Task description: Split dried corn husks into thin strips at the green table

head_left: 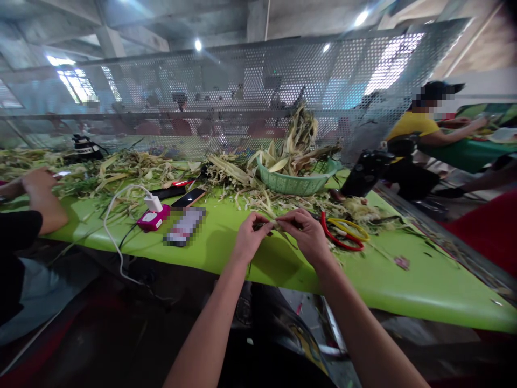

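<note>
My left hand (251, 235) and my right hand (307, 231) meet over the lime-green table (404, 285), near its front edge. Both hands pinch a thin strip of dried corn husk (276, 223) stretched between their fingertips. Red and yellow-handled scissors (345, 231) lie on the table just right of my right hand. Behind my hands a green plastic basket (297, 182) stands heaped with pale dried husks.
Loose husks (121, 170) litter the table's far side below a perforated metal screen. A pink power bank with a white charger (153, 215), phones (189, 198) and a cable lie at left. Another person's arm (42, 196) rests at far left; a person in yellow sits at right.
</note>
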Tool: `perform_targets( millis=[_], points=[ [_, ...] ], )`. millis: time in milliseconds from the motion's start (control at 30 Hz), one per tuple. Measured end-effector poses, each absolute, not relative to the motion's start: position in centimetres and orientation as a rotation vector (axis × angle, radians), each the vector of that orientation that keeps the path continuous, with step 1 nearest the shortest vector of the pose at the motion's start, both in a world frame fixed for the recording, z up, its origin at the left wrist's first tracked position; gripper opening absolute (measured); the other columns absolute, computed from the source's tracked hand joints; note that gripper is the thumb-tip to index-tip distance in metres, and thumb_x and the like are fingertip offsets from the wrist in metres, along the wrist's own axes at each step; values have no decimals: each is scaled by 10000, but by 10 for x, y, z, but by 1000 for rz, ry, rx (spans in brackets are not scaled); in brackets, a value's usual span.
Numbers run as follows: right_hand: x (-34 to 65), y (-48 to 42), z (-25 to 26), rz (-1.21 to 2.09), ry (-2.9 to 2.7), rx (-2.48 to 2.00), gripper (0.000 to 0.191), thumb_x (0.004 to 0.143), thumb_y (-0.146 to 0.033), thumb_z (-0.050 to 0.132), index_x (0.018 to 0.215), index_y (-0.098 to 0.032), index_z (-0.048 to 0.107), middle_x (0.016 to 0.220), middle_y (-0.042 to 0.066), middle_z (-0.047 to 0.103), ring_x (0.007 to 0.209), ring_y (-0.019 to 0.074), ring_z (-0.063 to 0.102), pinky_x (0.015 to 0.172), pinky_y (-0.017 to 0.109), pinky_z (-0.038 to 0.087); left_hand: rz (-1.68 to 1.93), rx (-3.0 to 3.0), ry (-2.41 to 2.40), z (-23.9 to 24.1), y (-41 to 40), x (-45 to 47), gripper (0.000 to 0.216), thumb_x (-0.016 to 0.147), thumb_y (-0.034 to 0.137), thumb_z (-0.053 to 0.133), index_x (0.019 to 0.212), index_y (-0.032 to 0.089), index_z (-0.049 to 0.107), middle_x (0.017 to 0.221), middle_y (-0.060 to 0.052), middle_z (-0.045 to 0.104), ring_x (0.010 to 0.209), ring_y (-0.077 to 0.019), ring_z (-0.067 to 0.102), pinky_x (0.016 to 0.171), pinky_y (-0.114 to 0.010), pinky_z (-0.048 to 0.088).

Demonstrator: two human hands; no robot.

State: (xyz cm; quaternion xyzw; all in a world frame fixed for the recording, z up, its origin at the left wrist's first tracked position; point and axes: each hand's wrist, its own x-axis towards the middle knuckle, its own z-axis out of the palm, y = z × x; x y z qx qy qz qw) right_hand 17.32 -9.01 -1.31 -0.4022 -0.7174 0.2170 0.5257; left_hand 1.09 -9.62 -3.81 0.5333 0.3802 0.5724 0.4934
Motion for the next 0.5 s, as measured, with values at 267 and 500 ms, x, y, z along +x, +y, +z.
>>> perform_targets(
  millis=[267,500],
  points=[
    [176,-89,-14,491,-1744,-995,159,830,-354,647,848,-215,722,828,45,582,810,200,560,721,327,445,1367,1519,1040,-38,-97,10,231,771,376,687,849,166,632,823,-18,628,791,-150,564,755,-262,426],
    [177,-92,-9,363,-1980,-956,368,786,-337,674,1148,-275,646,1191,53,630,1175,295,492,1023,454,331,1449,1425,1123,-37,-97,9,235,749,375,706,783,158,621,727,-2,606,696,-131,532,680,-247,399]
  ],
)
